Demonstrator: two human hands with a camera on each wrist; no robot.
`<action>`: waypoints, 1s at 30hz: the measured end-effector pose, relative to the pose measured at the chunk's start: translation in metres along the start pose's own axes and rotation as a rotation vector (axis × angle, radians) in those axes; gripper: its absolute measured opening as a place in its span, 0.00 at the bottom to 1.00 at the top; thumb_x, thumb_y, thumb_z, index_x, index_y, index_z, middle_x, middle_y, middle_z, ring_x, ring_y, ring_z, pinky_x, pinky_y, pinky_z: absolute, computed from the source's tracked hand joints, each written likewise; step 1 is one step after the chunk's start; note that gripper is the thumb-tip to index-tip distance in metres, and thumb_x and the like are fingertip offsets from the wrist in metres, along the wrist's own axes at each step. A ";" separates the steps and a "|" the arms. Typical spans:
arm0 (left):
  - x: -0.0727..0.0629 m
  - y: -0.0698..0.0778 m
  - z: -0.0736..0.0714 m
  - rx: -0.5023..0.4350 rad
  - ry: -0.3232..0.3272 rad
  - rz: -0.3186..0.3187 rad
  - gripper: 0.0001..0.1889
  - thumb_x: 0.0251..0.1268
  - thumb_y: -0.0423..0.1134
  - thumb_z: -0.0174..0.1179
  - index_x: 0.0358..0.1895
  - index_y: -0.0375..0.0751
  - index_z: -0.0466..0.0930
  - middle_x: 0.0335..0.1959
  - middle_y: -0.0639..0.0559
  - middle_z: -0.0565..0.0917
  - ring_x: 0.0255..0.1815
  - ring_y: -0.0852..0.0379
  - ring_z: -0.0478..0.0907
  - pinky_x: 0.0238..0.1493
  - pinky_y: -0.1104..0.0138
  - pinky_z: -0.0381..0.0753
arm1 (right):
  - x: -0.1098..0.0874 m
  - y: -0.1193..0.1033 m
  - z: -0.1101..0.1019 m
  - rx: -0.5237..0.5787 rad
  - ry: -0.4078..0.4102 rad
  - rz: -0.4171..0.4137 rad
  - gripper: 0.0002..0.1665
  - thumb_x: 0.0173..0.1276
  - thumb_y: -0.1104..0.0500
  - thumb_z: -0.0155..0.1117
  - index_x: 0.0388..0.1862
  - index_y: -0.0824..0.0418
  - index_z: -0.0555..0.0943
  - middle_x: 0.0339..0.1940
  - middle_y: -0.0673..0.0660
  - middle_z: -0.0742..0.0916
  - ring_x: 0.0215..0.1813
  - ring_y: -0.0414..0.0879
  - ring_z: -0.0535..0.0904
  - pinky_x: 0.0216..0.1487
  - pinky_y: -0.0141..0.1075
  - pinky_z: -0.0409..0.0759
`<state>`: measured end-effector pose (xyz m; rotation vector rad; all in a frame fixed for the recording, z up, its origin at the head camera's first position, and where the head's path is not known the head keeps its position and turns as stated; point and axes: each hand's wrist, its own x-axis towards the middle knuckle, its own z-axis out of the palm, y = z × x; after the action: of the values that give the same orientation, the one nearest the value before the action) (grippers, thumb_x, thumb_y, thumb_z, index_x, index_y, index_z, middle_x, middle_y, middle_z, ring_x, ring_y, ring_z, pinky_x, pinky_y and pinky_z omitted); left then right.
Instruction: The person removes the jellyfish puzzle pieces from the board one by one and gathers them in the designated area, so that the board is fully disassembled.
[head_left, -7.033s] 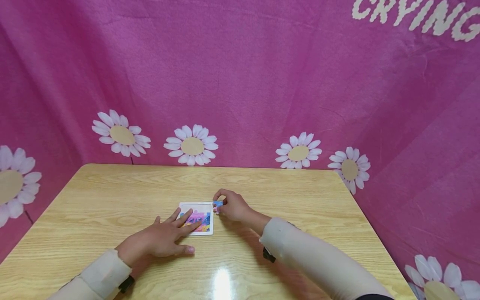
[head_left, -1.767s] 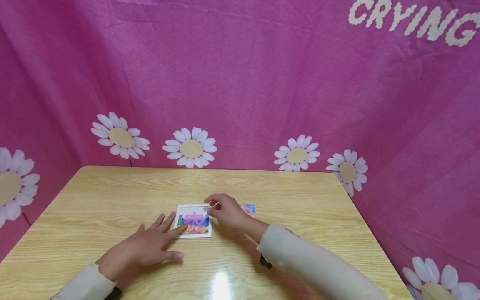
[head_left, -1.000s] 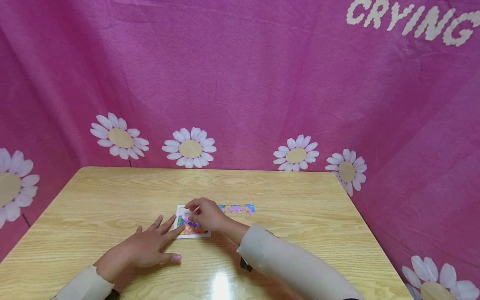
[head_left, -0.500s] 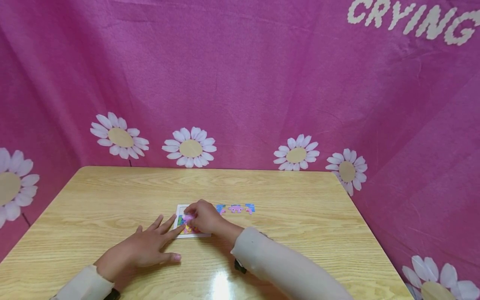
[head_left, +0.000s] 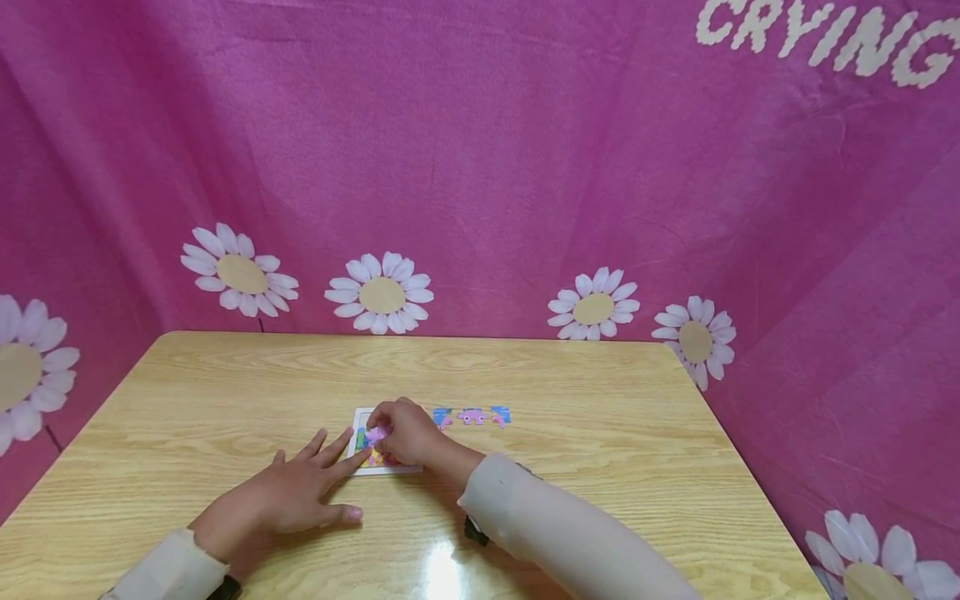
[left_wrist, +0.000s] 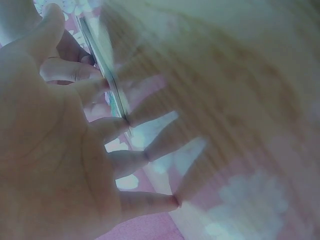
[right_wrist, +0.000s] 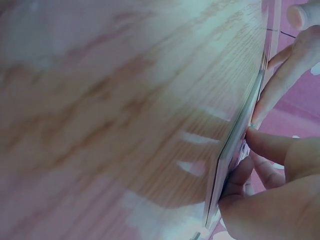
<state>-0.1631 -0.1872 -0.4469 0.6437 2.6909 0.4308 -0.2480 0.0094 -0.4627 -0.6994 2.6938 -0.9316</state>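
A small white-framed jigsaw puzzle tray [head_left: 386,470] lies on the table with a colourful picture partly filled in. My left hand [head_left: 285,500] is spread flat, its fingertips resting on the tray's left side. Over the middle of the tray, my right hand [head_left: 408,433] has thumb and index finger curled together, pinching a pink puzzle piece [head_left: 377,434] against the picture. That hand hides the right part of the tray. In the right wrist view the tray's edge [right_wrist: 215,185] shows beside the curled fingers. The left wrist view has the left fingers [left_wrist: 145,202] spread.
Just right of the tray lie three loose puzzle pieces: a blue and pink one [head_left: 442,418], a pink one with eyes [head_left: 472,417] and another blue and pink one [head_left: 501,416]. A pink flowered cloth [head_left: 480,167] hangs behind the wooden table [head_left: 600,467].
Seven seconds ago my right hand held a blue piece at the tray's right edge. It has since moved left over the tray, uncovering the loose pieces. The left hand shifted slightly left.
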 end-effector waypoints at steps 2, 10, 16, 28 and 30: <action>0.000 0.000 0.000 0.000 0.000 -0.002 0.47 0.64 0.74 0.57 0.82 0.58 0.58 0.85 0.43 0.49 0.82 0.26 0.45 0.58 0.16 0.49 | 0.000 0.000 0.000 0.015 0.005 -0.004 0.14 0.62 0.69 0.75 0.43 0.56 0.85 0.38 0.49 0.80 0.38 0.38 0.72 0.43 0.28 0.73; 0.001 0.000 0.000 0.004 0.000 -0.001 0.47 0.64 0.74 0.57 0.83 0.58 0.58 0.85 0.43 0.50 0.82 0.26 0.45 0.58 0.16 0.49 | -0.002 -0.001 0.001 0.182 0.025 0.023 0.15 0.62 0.73 0.72 0.41 0.57 0.82 0.36 0.50 0.83 0.35 0.37 0.75 0.34 0.27 0.75; 0.000 0.000 0.000 0.015 0.009 0.006 0.47 0.63 0.74 0.57 0.82 0.58 0.58 0.85 0.43 0.50 0.82 0.25 0.46 0.57 0.16 0.51 | -0.001 -0.003 0.002 0.239 0.011 0.070 0.12 0.66 0.71 0.72 0.43 0.57 0.82 0.33 0.49 0.84 0.29 0.37 0.76 0.26 0.27 0.75; 0.001 0.000 0.001 0.017 0.009 0.005 0.48 0.63 0.75 0.57 0.82 0.58 0.58 0.85 0.43 0.50 0.82 0.26 0.46 0.57 0.16 0.51 | -0.001 -0.002 0.004 0.215 0.053 0.069 0.11 0.65 0.72 0.69 0.41 0.58 0.85 0.29 0.50 0.86 0.27 0.35 0.75 0.26 0.26 0.72; 0.001 0.000 0.001 0.018 0.009 0.006 0.48 0.63 0.75 0.57 0.82 0.57 0.58 0.85 0.43 0.50 0.82 0.26 0.46 0.57 0.16 0.51 | 0.000 -0.002 0.005 0.231 0.057 0.077 0.11 0.66 0.72 0.68 0.40 0.58 0.85 0.29 0.50 0.86 0.24 0.35 0.74 0.24 0.26 0.71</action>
<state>-0.1633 -0.1871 -0.4484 0.6571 2.7050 0.4131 -0.2453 0.0054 -0.4652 -0.5247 2.5816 -1.2341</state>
